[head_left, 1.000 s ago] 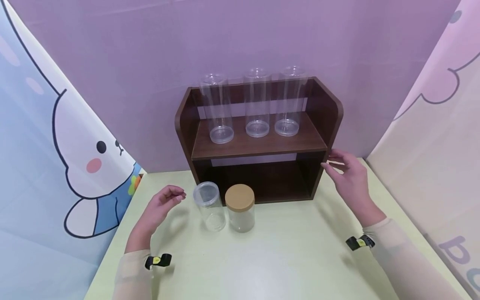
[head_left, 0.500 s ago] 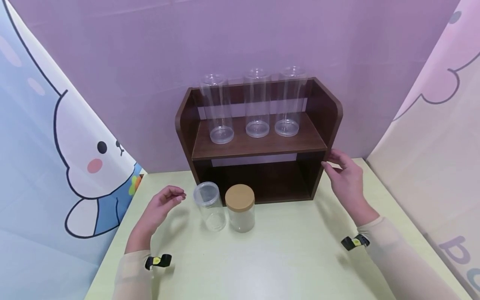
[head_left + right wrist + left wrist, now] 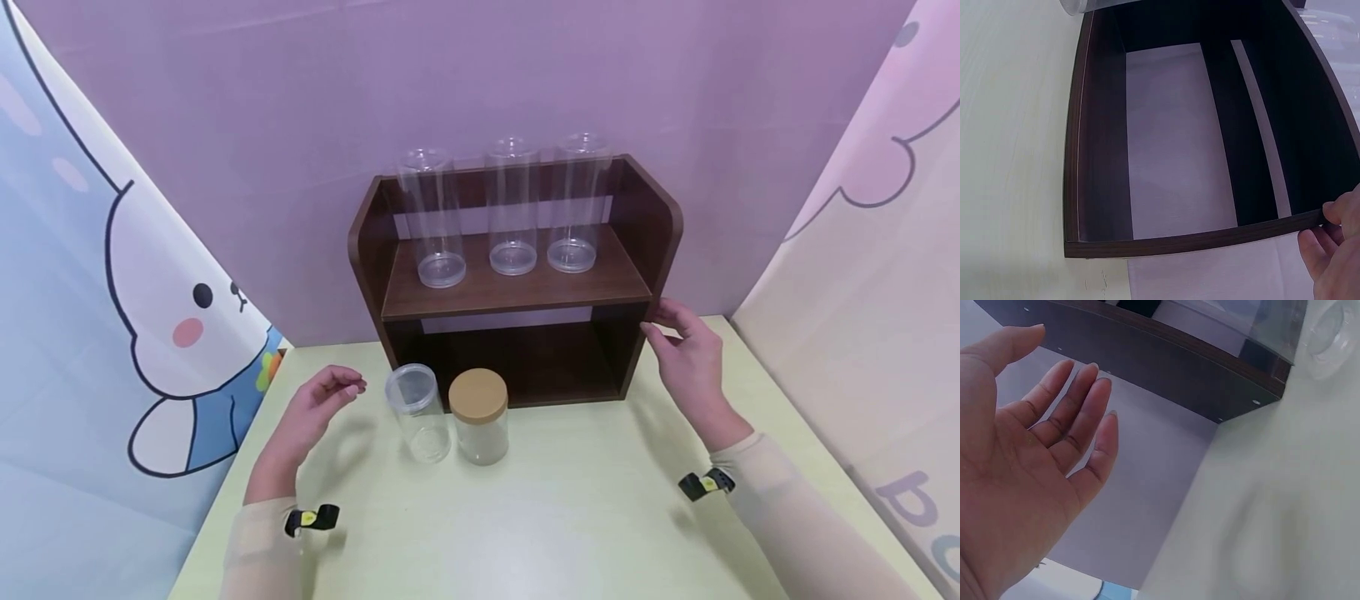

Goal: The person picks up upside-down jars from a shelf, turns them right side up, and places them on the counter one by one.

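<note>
A dark brown two-tier wooden shelf [image 3: 517, 304] stands on the table against the purple backdrop. My right hand [image 3: 688, 354] pinches the front edge of its right side panel, thumb at the edge and fingers along the outer face, as the right wrist view also shows at the panel edge [image 3: 1247, 234]. My left hand [image 3: 315, 408] hovers left of the shelf, holding nothing, its fingers [image 3: 1088, 422] relaxed and apart. Nearest to it is a clear jar [image 3: 420, 417] with a clear lid. Beside that stands a clear jar with a tan lid [image 3: 478, 396].
Three tall clear cylinders, the left one [image 3: 435, 217], the middle one [image 3: 513, 208] and the right one [image 3: 576, 204], stand on the upper tier. Both lidded jars stand close before the left half of the lower compartment [image 3: 525, 358]. Printed cloths flank the pale table [image 3: 525, 508].
My right hand has shifted slightly left, its fingers closing in on the shelf's side panel. My left hand has drifted a little to the left. The jars and cylinders stay where they were.
</note>
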The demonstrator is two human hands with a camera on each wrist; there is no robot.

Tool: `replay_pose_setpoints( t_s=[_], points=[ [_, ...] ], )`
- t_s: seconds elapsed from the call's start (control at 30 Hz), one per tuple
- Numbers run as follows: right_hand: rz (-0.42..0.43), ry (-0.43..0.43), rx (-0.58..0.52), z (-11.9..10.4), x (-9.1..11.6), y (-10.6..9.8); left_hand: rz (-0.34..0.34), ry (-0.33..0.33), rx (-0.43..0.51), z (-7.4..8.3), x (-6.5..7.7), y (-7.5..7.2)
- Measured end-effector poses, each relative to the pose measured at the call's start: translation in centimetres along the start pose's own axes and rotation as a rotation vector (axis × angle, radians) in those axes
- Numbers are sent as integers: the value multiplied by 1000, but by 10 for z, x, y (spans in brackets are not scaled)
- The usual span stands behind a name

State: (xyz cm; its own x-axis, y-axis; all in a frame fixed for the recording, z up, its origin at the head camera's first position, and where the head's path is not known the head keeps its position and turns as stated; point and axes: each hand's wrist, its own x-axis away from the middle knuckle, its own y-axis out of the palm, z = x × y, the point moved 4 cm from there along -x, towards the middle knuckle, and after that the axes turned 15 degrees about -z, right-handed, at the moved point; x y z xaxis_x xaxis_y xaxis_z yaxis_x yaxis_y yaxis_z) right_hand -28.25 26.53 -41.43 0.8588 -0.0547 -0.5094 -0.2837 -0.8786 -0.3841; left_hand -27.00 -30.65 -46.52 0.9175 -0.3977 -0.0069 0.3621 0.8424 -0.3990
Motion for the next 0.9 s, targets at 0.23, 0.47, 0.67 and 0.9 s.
replay_pose_setpoints(
  t_s=[0.23, 0.47, 0.67, 0.9],
  points=[
    [-12, 2, -9, 8, 1, -3, 124, 192, 80, 45, -1, -7],
    [-12, -2, -11, 6, 3, -3, 216, 490, 238, 127, -2, 0],
    [-12, 1, -15, 4, 3, -3, 154, 493, 107, 175, -10, 27],
    [-4, 7, -19, 7, 1, 0, 141, 475, -93, 192, -48, 51]
  ],
)
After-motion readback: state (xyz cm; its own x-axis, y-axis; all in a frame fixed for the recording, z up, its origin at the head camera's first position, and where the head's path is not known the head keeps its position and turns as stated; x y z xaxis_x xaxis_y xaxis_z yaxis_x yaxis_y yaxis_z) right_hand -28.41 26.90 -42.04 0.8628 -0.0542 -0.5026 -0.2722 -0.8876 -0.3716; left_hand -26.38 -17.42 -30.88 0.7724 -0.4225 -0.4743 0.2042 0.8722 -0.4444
